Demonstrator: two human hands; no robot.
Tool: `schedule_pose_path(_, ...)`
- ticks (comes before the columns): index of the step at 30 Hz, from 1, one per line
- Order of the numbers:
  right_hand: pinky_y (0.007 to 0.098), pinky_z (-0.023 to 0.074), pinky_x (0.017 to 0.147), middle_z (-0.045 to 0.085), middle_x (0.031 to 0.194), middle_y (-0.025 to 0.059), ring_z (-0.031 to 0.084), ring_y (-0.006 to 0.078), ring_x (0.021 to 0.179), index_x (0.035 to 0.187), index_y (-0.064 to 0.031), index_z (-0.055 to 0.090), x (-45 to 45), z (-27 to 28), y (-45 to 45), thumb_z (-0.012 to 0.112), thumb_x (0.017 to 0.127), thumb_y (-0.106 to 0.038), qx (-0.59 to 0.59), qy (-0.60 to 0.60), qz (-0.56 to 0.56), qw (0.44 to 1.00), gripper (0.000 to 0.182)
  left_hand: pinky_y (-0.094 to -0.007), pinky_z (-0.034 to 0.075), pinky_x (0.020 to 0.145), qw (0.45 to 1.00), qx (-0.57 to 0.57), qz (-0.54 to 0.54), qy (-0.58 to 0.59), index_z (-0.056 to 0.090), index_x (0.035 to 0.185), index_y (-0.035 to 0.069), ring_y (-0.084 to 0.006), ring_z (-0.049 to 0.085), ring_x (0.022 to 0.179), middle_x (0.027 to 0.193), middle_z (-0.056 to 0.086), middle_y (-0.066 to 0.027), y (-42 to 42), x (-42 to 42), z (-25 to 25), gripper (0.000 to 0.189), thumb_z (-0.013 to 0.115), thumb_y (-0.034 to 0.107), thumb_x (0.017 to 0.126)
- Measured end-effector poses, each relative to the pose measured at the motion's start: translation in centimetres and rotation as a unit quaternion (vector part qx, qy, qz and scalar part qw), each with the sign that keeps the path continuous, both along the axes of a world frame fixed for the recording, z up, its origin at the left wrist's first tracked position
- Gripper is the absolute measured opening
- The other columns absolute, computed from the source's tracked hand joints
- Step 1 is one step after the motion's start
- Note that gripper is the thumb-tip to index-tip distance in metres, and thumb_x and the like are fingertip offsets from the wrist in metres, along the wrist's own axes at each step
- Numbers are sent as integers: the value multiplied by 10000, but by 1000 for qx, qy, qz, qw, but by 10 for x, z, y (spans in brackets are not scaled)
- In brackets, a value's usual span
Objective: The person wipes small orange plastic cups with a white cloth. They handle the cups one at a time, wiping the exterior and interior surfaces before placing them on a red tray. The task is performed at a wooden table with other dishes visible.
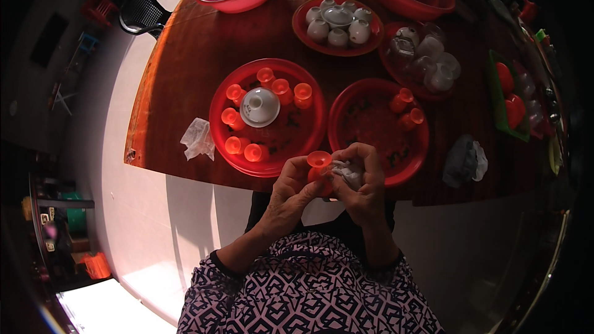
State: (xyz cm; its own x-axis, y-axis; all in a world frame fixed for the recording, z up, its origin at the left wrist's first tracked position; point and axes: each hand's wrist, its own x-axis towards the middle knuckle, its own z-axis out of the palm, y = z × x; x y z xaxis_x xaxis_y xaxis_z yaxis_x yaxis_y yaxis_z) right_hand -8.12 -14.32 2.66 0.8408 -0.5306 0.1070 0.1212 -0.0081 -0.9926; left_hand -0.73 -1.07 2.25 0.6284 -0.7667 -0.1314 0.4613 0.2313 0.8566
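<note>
My left hand grips a small red plastic cup with a flared rim just past the table's near edge. Against the cup's side, my right hand holds a crumpled white tissue. Ahead and to the left, a round red tray bears several similar red cups and a white lidded bowl. Another round red tray, ahead to the right, carries two red cups near its right rim. My fingers hide part of the held cup.
White cups fill a red plate; glass and white cups stand on another. Two red basins lie at the back. Crumpled tissue is at left, a dark and white cloth at right, beside a green basket.
</note>
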Motion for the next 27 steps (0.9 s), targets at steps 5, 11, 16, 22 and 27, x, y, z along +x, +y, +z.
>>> schedule_pose_path(5, 250, 488, 766, 548, 975, 79, 562, 113, 864, 1102, -49, 408, -1, 1, 3, 624, 787, 87, 63, -42, 16, 997, 405, -279, 459, 925, 998, 35, -13, -51, 434, 1196, 17, -137, 559, 1054, 1156, 568, -84, 3, 2, 1, 326, 589, 80, 916)
schedule_pose_path(11, 246, 482, 771, 543, 971, 78, 555, 111, 870, 1099, -49, 407, 4, 1, -10, 600, 812, 80, 150, -37, 61, 986, 370, -296, 478, 919, 997, 37, -45, -50, 422, 1207, -3, -140, 566, 1049, 1145, 564, -99, 7, 4, 3, 318, 558, 92, 936)
schedule_pose_path(16, 252, 487, 776, 547, 973, 76, 562, 115, 875, 1095, -47, 417, 8, -1, -9, 599, 822, 68, 141, -10, 63, 988, 347, -295, 472, 930, 994, 64, -49, -77, 418, 1215, -6, -141, 564, 1052, 1149, 561, -99, 11, 8, 2, 337, 568, 98, 931)
schedule_pose_path(22, 232, 493, 779, 567, 1005, 84, 575, 104, 858, 1077, -46, 438, 10, -3, 4, 627, 802, 85, 71, -12, 8, 997, 359, -276, 494, 867, 997, 52, 12, -48, 428, 1205, 7, -128, 566, 1015, 1134, 557, -93, 6, 10, 2, 337, 582, 116, 926)
schedule_pose_path(27, 216, 487, 749, 575, 994, 84, 565, 93, 858, 1075, -51, 442, 19, 3, 6, 642, 812, 64, 154, -39, -5, 987, 350, -247, 506, 808, 999, 5, 0, -32, 398, 1212, 40, -102, 571, 960, 1110, 540, -62, 9, 14, 1, 345, 565, 180, 944)
